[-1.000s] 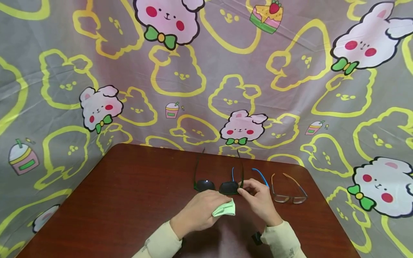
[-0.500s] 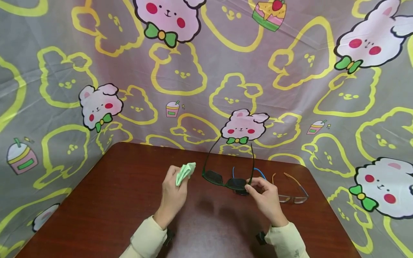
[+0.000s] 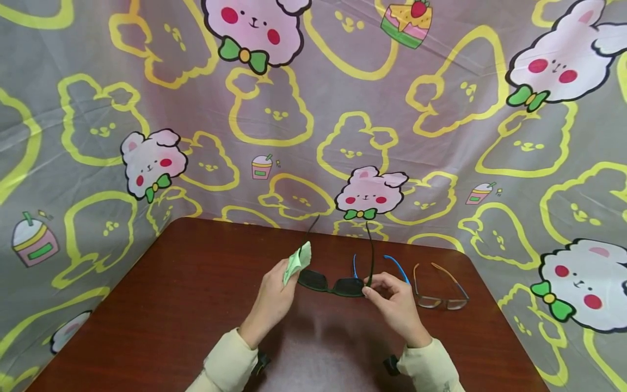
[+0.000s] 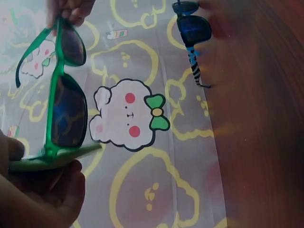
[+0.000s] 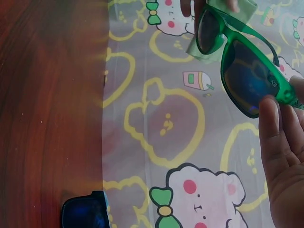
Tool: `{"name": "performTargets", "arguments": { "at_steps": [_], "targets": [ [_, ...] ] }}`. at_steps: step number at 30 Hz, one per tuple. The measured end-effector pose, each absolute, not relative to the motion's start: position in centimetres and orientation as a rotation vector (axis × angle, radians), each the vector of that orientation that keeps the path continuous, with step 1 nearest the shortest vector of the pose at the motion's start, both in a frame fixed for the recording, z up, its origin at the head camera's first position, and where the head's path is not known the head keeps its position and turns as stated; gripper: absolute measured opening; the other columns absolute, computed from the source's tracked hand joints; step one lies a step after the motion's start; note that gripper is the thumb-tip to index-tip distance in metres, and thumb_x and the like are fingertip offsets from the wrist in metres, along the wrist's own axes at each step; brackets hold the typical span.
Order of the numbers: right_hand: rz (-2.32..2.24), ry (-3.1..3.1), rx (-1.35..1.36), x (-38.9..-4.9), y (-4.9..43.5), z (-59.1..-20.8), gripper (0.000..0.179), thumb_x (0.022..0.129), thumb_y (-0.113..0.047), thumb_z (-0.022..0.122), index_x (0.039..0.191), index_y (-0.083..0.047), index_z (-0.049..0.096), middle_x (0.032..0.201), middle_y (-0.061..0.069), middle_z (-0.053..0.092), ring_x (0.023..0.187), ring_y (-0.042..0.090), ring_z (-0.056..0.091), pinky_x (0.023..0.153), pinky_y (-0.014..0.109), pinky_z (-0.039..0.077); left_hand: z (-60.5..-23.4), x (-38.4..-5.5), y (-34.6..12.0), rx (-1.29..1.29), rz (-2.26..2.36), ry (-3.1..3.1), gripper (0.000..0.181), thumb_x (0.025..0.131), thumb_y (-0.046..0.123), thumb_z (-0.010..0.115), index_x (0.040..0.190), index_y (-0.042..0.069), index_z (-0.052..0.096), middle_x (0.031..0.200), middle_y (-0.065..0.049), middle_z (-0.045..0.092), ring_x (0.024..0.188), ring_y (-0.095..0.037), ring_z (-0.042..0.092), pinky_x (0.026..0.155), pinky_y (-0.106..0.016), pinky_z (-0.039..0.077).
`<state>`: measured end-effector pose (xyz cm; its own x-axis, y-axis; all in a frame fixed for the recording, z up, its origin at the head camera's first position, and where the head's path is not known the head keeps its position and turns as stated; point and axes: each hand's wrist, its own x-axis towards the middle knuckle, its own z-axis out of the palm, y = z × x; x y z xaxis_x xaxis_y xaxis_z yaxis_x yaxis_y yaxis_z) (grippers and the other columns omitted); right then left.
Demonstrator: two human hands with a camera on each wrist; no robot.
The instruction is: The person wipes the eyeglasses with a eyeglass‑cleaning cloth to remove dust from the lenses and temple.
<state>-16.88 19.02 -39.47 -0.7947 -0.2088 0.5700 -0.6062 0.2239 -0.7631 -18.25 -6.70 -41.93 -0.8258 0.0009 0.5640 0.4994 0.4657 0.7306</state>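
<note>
Green-framed sunglasses (image 3: 349, 287) with dark lenses are held up over the table, temples unfolded and pointing away. My right hand (image 3: 394, 302) pinches them at the right hinge, between thumb and fingers. At the other end, my left hand (image 3: 273, 294) grips a folded pale green cloth (image 3: 300, 260). The left wrist view has this cloth (image 4: 64, 157) pressed around the frame's left corner, thumb on one side and fingers on the other. Both lenses of the sunglasses (image 5: 249, 78) show in the right wrist view, and the right fingertips touch close to one lens edge.
Behind my right hand stand dark-lensed sunglasses with blue temples (image 3: 398, 267), partly hidden. Clear-lensed glasses with orange-brown temples (image 3: 455, 304) lie farther right. A cartoon-print curtain (image 3: 274, 179) surrounds the dark red wooden table (image 3: 171, 299) at the back and sides.
My left hand, with the cloth, moved from in front of the sunglasses out to the left, then back in to their left corner. The sunglasses rose and tilted, then came lower and leftward again.
</note>
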Motion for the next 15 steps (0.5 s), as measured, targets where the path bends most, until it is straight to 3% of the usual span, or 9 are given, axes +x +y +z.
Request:
{"name": "performTargets", "arguments": {
  "at_steps": [6,9,11,15],
  "targets": [
    [1.623,-2.120,0.773,-16.99,18.74,-39.60,0.011,0.081,0.014,0.064,0.092,0.011,0.063,0.073,0.010,0.062,0.064,0.016,0.060,0.056,0.024,0.050,-42.25,-17.56,-6.71,-0.596,-1.376,-2.286,0.051,0.104,0.026,0.031,0.146,-0.003,0.028,0.147,-0.016,0.035,0.133,-0.026,0.035,0.105,-0.046,0.032],
    [1.625,-2.109,0.767,-17.07,18.67,-39.64,0.011,0.081,0.014,0.064,0.092,0.010,0.064,0.073,0.011,0.062,0.065,0.014,0.060,0.057,0.023,0.050,-42.28,-17.55,-6.92,-0.658,-1.423,-2.218,0.048,0.104,0.017,0.020,0.145,-0.006,0.027,0.148,-0.017,0.033,0.134,-0.030,0.032,0.106,-0.048,0.028],
    [1.627,-2.112,0.752,-17.09,18.63,-39.67,0.011,0.081,0.013,0.064,0.091,0.009,0.064,0.072,0.010,0.062,0.064,0.014,0.060,0.056,0.023,0.050,-42.15,-17.62,-7.02,-0.645,-1.478,-2.166,0.045,0.101,0.010,0.023,0.142,-0.005,0.035,0.146,-0.014,0.037,0.133,-0.027,0.035,0.106,-0.046,0.030],
    [1.620,-2.120,0.754,-17.06,18.54,-39.71,0.011,0.081,0.013,0.065,0.091,0.009,0.064,0.072,0.010,0.062,0.063,0.015,0.060,0.055,0.024,0.050,-41.82,-17.78,-7.03,-0.530,-1.519,-2.144,0.043,0.095,0.003,0.040,0.137,0.004,0.048,0.135,-0.006,0.052,0.122,-0.018,0.049,0.098,-0.039,0.041]
  ]
}}
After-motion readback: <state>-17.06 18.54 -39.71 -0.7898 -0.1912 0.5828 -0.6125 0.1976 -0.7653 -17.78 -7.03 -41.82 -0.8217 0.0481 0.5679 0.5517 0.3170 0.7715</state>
